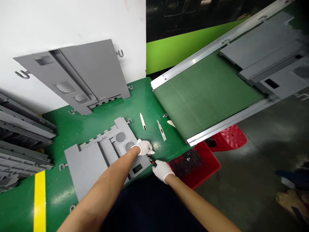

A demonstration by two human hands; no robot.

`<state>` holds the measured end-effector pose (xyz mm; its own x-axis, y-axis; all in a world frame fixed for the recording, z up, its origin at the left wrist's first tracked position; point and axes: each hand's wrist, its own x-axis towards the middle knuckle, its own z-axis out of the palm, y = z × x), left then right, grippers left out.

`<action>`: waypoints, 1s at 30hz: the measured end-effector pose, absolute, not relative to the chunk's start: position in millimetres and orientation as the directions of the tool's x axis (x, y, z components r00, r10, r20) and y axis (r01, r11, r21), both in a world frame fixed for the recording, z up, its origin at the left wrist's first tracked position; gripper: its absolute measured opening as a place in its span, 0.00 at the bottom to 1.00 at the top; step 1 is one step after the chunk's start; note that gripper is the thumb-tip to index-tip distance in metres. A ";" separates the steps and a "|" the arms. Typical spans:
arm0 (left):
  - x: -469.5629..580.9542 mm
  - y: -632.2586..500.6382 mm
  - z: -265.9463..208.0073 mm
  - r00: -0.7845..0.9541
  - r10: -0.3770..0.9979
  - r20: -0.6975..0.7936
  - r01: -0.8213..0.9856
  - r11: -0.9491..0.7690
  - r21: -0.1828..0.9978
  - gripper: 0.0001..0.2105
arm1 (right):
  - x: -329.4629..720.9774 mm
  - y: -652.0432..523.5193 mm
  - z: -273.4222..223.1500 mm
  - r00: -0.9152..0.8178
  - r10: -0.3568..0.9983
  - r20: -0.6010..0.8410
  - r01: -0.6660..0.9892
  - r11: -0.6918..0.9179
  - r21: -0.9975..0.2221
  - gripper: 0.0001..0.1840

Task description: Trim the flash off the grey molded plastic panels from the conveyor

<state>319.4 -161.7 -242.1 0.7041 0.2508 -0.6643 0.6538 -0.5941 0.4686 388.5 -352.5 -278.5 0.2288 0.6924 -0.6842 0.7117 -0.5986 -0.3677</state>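
Grey panel (90, 162): lies flat on the green surface (136, 106) at 9 o'clock from my hands, probably so its edges stay within easy reach.
Left hand (144, 148): gloved, fingers partly curled at the panel's right edge by the round grilles; I judge this steadies it, but I cannot tell whether they pinch anything.
Right hand (162, 170): gloved, fingers closed round a small red-and-black tool (154, 163) pointing to 11 o'clock, at the panel's edge.
Hook (129, 121): curls out from the panel's edge at 11 o'clock.
Knives: one knife (143, 121) at 12 o'clock, another knife (161, 130) at 1, seemingly laid clear of the panel yet close by.
Red bin (211, 169): at 3 o'clock, containing dark bits, perhaps placed there to catch scraps.
Belt (205, 96): at 2 o'clock, carrying a similar panel (263, 42).
White wall (72, 22): at 11 o'clock, with a second panel (94, 67) leaning there, maybe to save room.
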 end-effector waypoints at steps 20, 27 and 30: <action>323.0 -153.5 -249.1 0.680 0.210 -0.702 0.677 -0.548 0.492 0.20 | 395.8 -339.0 -263.5 0.264 0.669 -0.695 0.771 -0.580 -0.265 0.19; 321.7 -151.0 -241.7 0.691 0.246 -0.680 0.687 -0.516 0.511 0.20 | 404.2 -335.5 -259.1 0.220 0.664 -0.715 0.772 -0.566 -0.288 0.18; 321.2 -151.5 -238.5 0.707 0.264 -0.656 0.678 -0.517 0.522 0.19 | 401.9 -338.6 -262.3 0.214 0.662 -0.718 0.739 -0.590 -0.324 0.18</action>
<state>321.2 -151.5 -238.5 0.7069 0.2637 -0.6563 0.6779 -0.5173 0.5224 401.9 -338.6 -262.3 0.2143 0.6625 -0.7178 0.7393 -0.5903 -0.3241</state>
